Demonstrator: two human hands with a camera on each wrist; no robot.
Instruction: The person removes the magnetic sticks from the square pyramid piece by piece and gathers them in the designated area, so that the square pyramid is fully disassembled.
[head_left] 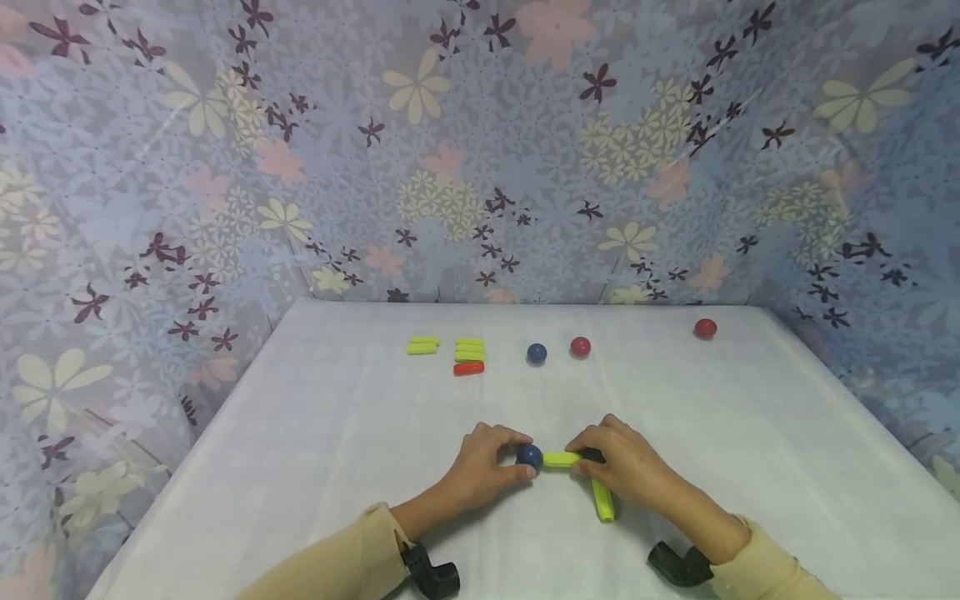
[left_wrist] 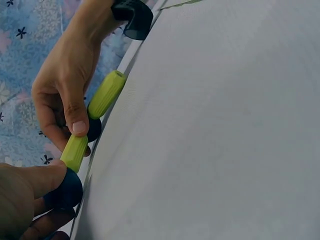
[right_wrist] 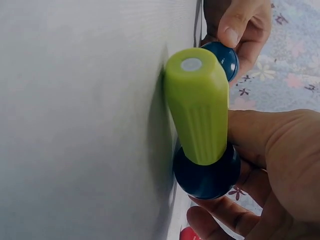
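My left hand (head_left: 480, 471) pinches a dark blue ball (head_left: 529, 457) between thumb and fingers. A short yellow-green rod (head_left: 558, 460) runs from that ball to my right hand (head_left: 626, 462), whose thumb and fingers grip its other end. A second dark blue ball (right_wrist: 207, 175) lies within the right hand's curled fingers, mostly hidden in the head view. From this ball a second yellow-green rod (head_left: 603, 500) points toward the near edge; its free end (right_wrist: 191, 65) shows a pale round spot. The balls and rods form one bent chain low over the white tabletop.
Farther back lie several yellow-green rods (head_left: 469, 344), a red rod (head_left: 468, 368), a blue ball (head_left: 536, 354) and a red ball (head_left: 581, 347). Another red ball (head_left: 705, 328) sits at the back right. Flowered cloth (head_left: 525, 167) rises behind the white table (head_left: 360, 400).
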